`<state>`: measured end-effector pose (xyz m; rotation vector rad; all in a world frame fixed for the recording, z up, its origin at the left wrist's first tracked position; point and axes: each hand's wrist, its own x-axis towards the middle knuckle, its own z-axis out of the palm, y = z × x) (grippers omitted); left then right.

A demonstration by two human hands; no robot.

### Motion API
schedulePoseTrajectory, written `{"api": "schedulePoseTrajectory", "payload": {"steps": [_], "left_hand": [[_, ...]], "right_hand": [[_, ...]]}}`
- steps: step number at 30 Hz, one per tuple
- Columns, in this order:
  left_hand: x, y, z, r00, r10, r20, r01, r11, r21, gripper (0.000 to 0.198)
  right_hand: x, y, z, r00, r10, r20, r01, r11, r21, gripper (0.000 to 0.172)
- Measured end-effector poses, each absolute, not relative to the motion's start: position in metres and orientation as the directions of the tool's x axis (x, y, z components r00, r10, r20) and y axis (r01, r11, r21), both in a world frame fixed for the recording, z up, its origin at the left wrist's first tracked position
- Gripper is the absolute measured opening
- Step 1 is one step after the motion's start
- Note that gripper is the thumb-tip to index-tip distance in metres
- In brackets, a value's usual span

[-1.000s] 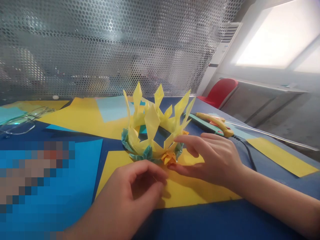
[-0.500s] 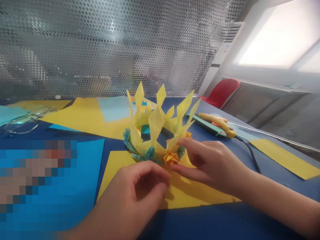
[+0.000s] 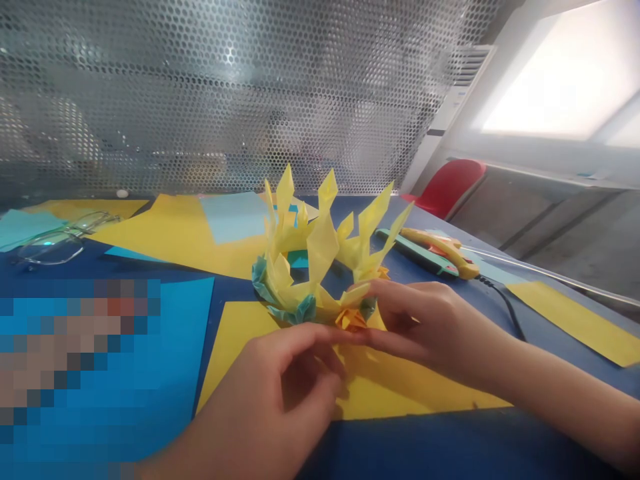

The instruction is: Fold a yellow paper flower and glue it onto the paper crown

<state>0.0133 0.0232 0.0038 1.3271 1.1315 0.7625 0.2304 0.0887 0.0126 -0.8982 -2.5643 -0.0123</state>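
A yellow paper crown point(image 3: 323, 247) with pointed diamond-shaped spikes stands upright before me. Folded teal paper flowers point(image 3: 303, 309) and an orange paper flower point(image 3: 351, 320) sit around its lower band. My right hand point(image 3: 425, 323) grips the band's near right side, index finger at the upper edge and thumb just below the orange flower. From the left, my left hand point(image 3: 295, 383) reaches its index finger to the underside of that flower, meeting the right thumb. Its thumb stays apart from the index finger, and I see nothing held there. Beneath the crown lies a yellow paper sheet point(image 3: 240, 367).
Blue paper point(image 3: 185, 347) lies at left, partly covered by a blurred-out patch. Glasses point(image 3: 53, 248) rest behind it, near more yellow paper point(image 3: 165, 230). A green and yellow corded tool point(image 3: 425, 252) lies at right. A perforated metal panel point(image 3: 225, 100) rises behind the table.
My left index finger has moved right and up to the orange flower. My right index finger has shifted slightly along the band. The whole view has slid a little.
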Motion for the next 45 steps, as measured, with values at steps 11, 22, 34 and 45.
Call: {"api": "schedulePoseTrajectory", "payload": {"steps": [11,22,34,45], "left_hand": [[0.013,0.021,0.005,0.281,0.943,-0.18,0.149,0.142,0.979,0.025],[0.013,0.021,-0.001,0.342,0.935,-0.098,0.21,0.025,0.977,0.053],[0.012,0.025,0.005,0.392,0.914,-0.109,0.262,0.002,0.965,0.043],[0.013,0.024,0.006,0.39,0.91,-0.138,0.238,0.046,0.97,0.042]], "right_hand": [[0.229,0.09,0.013,-0.7,0.604,0.38,0.595,0.788,-0.156,0.056],[0.23,0.091,0.013,-0.717,0.564,0.41,0.578,0.81,-0.104,0.06],[0.24,0.096,0.0,-0.684,0.591,0.428,0.587,0.794,-0.157,0.048],[0.234,0.092,0.008,-0.693,0.598,0.403,0.598,0.789,-0.142,0.057]]}}
